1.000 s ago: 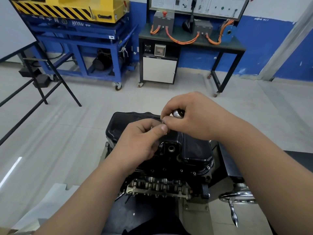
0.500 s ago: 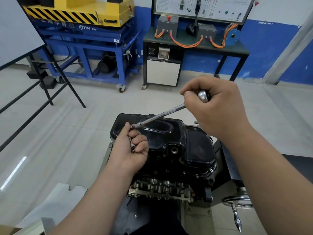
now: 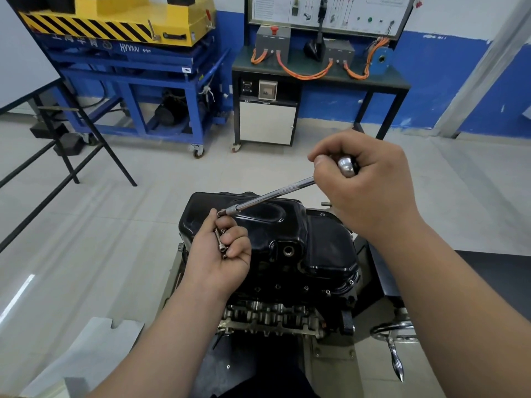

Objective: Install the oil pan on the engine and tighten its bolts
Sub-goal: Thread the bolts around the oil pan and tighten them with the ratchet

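My left hand (image 3: 221,254) fingers curled round bolts (image 3: 220,243), right hand (image 3: 365,185) fingers clamped on long driver (image 3: 270,196), tip touching left fingertips over oil pan (image 3: 287,225) sat on engine (image 3: 273,314).

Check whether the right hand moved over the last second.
Yes: the right hand went rightward, from above the middle of the oil pan to past its far right corner, gripping the driver.

Ahead of me a blue wheeled cart (image 3: 161,90) carries a yellow machine (image 3: 129,17) with black hazard stripes. Just right of it stands a dark bench (image 3: 393,80) strung with orange cables (image 3: 304,74), a white cabinet door (image 3: 267,123) beneath. A black-legged stand (image 3: 102,139) is at my left, a chrome crank handle (image 3: 396,359) low at my right.
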A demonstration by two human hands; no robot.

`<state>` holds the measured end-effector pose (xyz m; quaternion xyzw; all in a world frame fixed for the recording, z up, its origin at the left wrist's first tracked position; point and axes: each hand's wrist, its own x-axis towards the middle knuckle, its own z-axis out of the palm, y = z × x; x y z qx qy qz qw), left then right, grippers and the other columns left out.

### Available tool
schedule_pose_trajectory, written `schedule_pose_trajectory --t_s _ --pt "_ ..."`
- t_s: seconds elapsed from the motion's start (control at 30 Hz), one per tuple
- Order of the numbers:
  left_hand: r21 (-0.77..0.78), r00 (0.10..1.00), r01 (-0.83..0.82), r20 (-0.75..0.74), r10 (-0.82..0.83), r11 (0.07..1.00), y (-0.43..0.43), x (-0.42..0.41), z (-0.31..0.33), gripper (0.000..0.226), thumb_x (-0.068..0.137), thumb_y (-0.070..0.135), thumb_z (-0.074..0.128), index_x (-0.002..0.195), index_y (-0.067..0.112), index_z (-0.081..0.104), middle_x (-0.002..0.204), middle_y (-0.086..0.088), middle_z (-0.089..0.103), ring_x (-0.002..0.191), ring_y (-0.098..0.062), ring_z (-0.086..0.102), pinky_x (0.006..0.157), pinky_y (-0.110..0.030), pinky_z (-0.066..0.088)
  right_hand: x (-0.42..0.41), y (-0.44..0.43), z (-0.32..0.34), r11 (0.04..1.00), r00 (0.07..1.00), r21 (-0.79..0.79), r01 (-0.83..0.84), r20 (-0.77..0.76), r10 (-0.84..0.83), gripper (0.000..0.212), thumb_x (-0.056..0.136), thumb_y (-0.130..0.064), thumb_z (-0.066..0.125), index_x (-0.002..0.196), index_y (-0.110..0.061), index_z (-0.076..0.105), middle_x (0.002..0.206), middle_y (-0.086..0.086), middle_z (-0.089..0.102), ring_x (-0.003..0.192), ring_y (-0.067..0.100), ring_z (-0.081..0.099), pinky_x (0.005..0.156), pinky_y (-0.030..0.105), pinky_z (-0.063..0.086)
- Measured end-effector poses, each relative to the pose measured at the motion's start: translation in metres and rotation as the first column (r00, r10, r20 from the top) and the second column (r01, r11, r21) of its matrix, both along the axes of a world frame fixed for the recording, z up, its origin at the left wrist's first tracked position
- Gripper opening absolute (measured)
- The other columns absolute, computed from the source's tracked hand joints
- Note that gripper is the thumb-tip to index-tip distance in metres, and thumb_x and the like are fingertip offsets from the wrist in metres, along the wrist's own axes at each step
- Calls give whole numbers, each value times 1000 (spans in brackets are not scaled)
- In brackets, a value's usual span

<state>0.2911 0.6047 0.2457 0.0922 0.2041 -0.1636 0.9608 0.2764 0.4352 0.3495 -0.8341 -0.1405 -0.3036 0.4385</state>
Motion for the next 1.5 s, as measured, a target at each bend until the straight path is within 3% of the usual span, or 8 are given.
schedule_pose_trajectory --t_s 0.17,0.37,0.5,0.63,0.8,0.9,1.07,1.5 --pt "80 999 -7 -50 11 997 -4 -1 0 32 95 32 46 67 16 47 47 9 38 34 -3 32 29 -15 20 -7 2 -1 994 998 -108 -20 61 27 12 77 -9 60 75 -16 69 61 -15 57 56 7 53 52 20 43" --pt "136 974 22 -227 10 990 -8 -14 -12 38 96 30 45 61 17 42 45 11 34 30 -4 29 26 -15 18 -15 13 -4 827 918 -542 -151 235 321 13 80 -10 59 75 -8 71 61 2 59 54 21 53 53 33 45" --pt "121 933 167 -339 -118 978 -17 -32 -39 34 96 28 44 64 15 45 41 10 34 27 -4 29 23 -15 16 -11 13 -4 681 920 -670 -295 -5 393 14 82 -20 56 80 -16 68 67 -3 61 57 20 56 53 34 47" --pt "202 813 506 -436 -385 839 -40 -41 -84 31 95 26 47 66 14 47 39 9 35 26 -4 27 26 -9 13 -5 9 -19 542 947 -778 -318 -289 140 22 86 -46 38 88 -30 53 86 -9 61 73 15 53 62 32 43" --pt "325 722 671 -492 -487 666 -64 -34 -132 33 96 29 46 66 16 47 40 9 37 27 -3 27 28 -9 14 -18 -10 -59 555 848 -703 -445 -531 8 14 84 -37 50 97 -31 50 95 -9 58 82 14 53 61 26 33" --pt "344 746 636 -504 -436 691 -70 -26 -150 30 96 28 48 68 15 49 40 8 37 27 -3 28 28 -9 15 -26 -19 -72 576 780 -649 -497 -624 -31 12 84 -32 51 95 -33 49 94 -13 53 77 9 47 52 12 27" --pt "294 775 579 -487 -403 760 -74 -24 -159 25 97 26 46 74 16 48 40 7 37 26 -3 27 27 -10 14 -27 -24 -77 598 763 -620 -507 -646 -24 16 84 -29 51 100 -31 52 98 -13 52 87 8 50 69 21 33" --pt "134 792 494 -477 -380 859 -77 -18 -149 29 96 27 44 70 16 46 40 8 37 26 -4 29 26 -11 14 -25 -33 -71 637 770 -609 -473 -637 -37 13 82 -26 53 93 -32 51 85 -16 44 76 2 37 64 15 27"
